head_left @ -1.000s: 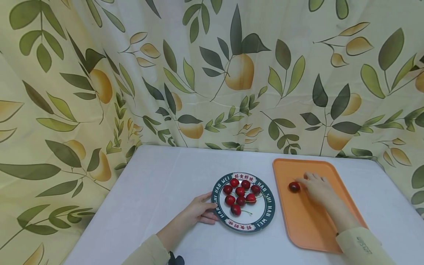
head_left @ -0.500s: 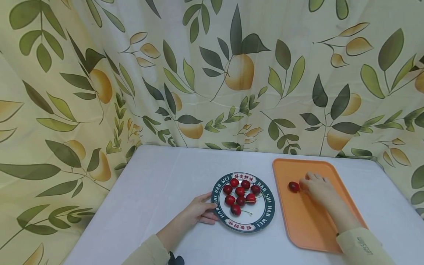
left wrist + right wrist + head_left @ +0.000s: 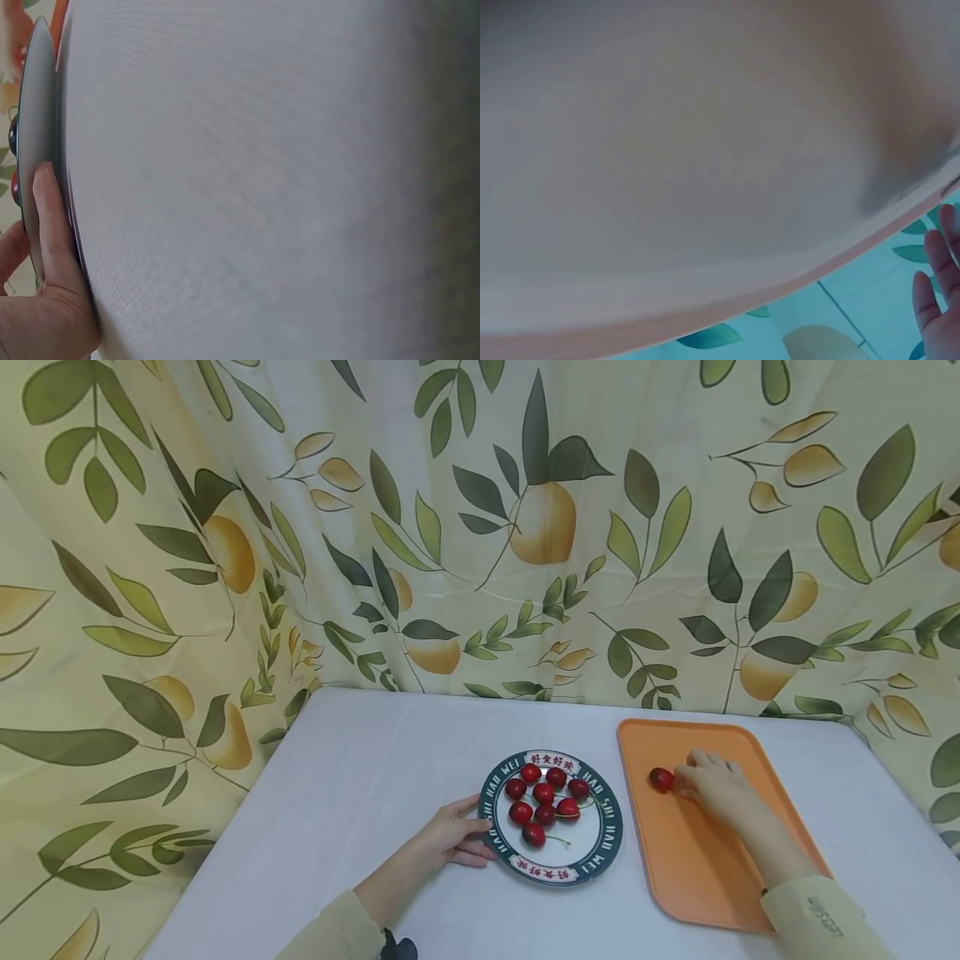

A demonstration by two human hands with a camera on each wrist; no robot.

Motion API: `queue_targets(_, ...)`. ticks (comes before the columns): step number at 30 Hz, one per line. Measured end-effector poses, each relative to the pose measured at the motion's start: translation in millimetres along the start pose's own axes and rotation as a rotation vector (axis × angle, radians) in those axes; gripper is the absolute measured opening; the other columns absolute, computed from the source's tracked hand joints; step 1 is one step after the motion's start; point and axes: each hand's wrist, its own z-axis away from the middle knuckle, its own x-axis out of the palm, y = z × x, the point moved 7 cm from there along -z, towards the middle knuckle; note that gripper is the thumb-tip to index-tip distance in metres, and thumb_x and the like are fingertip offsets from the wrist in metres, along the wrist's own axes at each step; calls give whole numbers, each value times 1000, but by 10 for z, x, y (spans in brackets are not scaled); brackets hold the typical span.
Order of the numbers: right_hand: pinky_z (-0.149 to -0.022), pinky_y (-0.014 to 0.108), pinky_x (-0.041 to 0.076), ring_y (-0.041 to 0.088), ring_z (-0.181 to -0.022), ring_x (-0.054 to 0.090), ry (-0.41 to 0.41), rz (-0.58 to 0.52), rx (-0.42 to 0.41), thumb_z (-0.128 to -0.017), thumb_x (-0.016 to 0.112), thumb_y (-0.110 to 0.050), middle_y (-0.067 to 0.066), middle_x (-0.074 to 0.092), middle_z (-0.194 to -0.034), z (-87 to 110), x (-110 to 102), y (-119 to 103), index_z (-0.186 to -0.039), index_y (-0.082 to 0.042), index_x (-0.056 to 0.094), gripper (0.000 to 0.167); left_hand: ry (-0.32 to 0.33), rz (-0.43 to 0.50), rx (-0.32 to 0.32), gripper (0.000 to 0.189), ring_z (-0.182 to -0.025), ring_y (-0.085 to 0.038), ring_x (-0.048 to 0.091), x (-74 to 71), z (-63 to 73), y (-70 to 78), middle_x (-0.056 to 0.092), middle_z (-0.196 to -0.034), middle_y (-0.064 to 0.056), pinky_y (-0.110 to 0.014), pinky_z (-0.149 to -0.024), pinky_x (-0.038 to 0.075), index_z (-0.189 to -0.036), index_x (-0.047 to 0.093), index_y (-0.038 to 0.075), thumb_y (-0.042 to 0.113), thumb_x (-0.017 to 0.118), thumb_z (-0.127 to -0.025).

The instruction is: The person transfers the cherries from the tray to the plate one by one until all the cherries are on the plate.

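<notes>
My left hand (image 3: 455, 837) holds the left rim of a round plate (image 3: 611, 822) with a dark green lettered border. In the left wrist view, a finger (image 3: 52, 217) lies under the plate and the thumb is on the rim's other side. Several red cherries (image 3: 543, 793) lie on the plate, one showing a green stem. My right hand (image 3: 716, 787) is low over the orange tray (image 3: 720, 893), its fingertips at the right side of a single dark red cherry (image 3: 661, 779). Whether they pinch it or only touch it is hidden. The right wrist view shows outstretched fingers (image 3: 945, 274) but no cherry.
The tray stands just right of the plate, a narrow strip of white tablecloth (image 3: 390, 752) between them. A curtain (image 3: 480, 568) printed with leaves and fruit hangs behind the table's back edge. A small black object (image 3: 399, 948) is beside the left sleeve.
The single cherry on the tray has shifted slightly left and away from me. My right fingertips drew back a little to the right, then came to its side again. Left hand and plate are still.
</notes>
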Motion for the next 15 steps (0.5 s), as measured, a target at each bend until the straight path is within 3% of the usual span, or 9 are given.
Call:
queue_targets(9, -65, 41, 35, 30, -82, 43, 106, -22, -26, -75, 72, -8, 7, 45, -84, -22, -152, -100, -80, -15, 60, 15, -10, 10, -11, 64, -69, -27, 68, -3, 5, 5, 68, -84, -13, -39, -63, 59, -143, 30, 10, 11, 60, -86)
queue_targets(15, -67, 41, 36, 28, -82, 44, 157, -26, -24, -74, 73, -5, 6, 48, -84, -42, -298, -264, -86, -14, 64, 17, -8, 9, -16, 64, -70, -27, 68, -3, -1, -6, 68, -84, -13, -39, -63, 59, -143, 30, 10, 11, 60, -86)
